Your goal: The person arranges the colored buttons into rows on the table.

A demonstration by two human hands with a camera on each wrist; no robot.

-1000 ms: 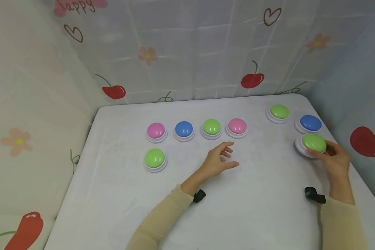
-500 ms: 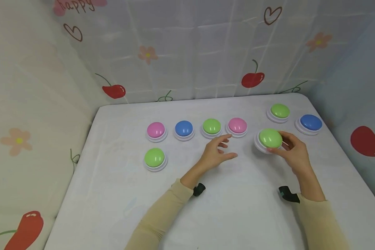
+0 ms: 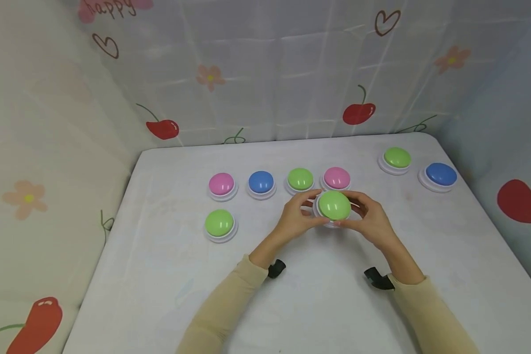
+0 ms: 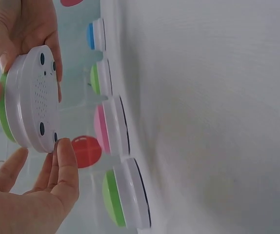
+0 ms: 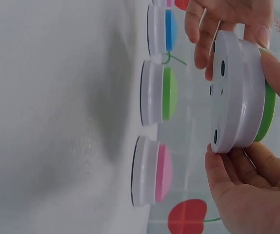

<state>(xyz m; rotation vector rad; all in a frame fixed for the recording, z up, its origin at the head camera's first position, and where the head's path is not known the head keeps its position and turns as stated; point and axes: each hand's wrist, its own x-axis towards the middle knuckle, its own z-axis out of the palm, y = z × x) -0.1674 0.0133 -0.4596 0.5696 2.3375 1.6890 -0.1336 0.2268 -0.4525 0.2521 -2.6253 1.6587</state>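
Both hands hold a green-domed push button [image 3: 334, 205] with a white base, raised above the white table. My left hand [image 3: 292, 219] grips its left side, and my right hand [image 3: 371, 221] the right side, thumbs at the front. From the left wrist, the base's underside [image 4: 45, 100] shows small holes and dark round feet. The right wrist view has the button [image 5: 240, 97] tipped on edge, the right fingers [image 5: 218, 168] against its base. Just behind it in the head view sits a pink button [image 3: 337, 177], partly overlapped by the hands.
In the back row stand a green button [image 3: 300, 179], a blue button [image 3: 261, 182] and a pink button [image 3: 221, 184]. Another green one [image 3: 219, 224] lies in front at left. At far right are a green button [image 3: 397, 157] and a blue button [image 3: 441, 174]. Printed curtains enclose the table.
My right hand has carried the green button leftward from the table's right side to the middle. My left hand, earlier held apart with nothing in it, now grips the button too.
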